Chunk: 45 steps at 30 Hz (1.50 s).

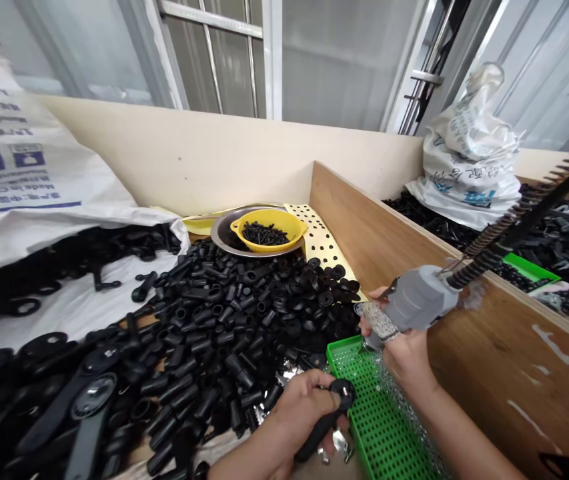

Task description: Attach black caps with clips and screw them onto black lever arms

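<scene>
My left hand [307,403] is closed around a black plastic part with a handle and a round head [344,393], just left of a green perforated tray [364,407]. Above that tray, my right hand [407,357] grips a grey power screwdriver [419,297], whose nose is wrapped in something silvery and points left. The screwdriver hangs from a coiled spring and black cable [509,233]. Small silvery pieces, which look like screws, lie along the tray's right side. Shiny metal clips [339,443] lie under and beside my left hand.
Black cylindrical parts [204,340] and round caps [325,298] are heaped to the left. Behind them a yellow colander [269,250] of black screws sits in a metal bowl [221,233]. A wooden divider [364,233] rises on the right; white sacks [469,153] stand beyond it and far left.
</scene>
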{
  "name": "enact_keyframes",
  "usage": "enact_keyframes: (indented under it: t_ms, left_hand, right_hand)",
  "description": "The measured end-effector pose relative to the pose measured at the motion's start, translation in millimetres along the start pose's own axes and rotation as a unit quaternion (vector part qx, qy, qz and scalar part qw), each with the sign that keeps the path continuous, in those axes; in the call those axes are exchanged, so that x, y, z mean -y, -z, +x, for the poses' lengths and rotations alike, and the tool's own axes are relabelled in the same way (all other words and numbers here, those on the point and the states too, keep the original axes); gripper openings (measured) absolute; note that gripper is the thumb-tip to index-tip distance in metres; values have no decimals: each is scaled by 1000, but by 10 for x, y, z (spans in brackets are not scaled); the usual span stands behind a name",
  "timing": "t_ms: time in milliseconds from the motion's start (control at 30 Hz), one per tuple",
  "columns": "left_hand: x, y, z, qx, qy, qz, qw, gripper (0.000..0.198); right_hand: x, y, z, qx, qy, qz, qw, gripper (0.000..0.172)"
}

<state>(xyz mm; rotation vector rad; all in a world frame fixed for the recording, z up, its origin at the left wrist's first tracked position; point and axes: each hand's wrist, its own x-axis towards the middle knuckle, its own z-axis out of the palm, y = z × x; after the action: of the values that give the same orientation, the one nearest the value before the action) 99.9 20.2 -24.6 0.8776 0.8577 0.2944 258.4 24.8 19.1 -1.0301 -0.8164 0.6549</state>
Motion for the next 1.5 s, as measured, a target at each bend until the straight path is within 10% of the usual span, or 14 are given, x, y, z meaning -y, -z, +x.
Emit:
enact_keyframes:
  t_ms: [867, 1500]
  left_hand:
    - [36, -7, -1, -7, -8, -21, 1000, 25]
    - [65, -35, 41, -35, -16, -34, 999, 30]
  right_hand:
    - [-125, 30, -11, -10, 8, 5, 1000, 35]
    - [602, -101, -334, 89, 45, 52, 994, 23]
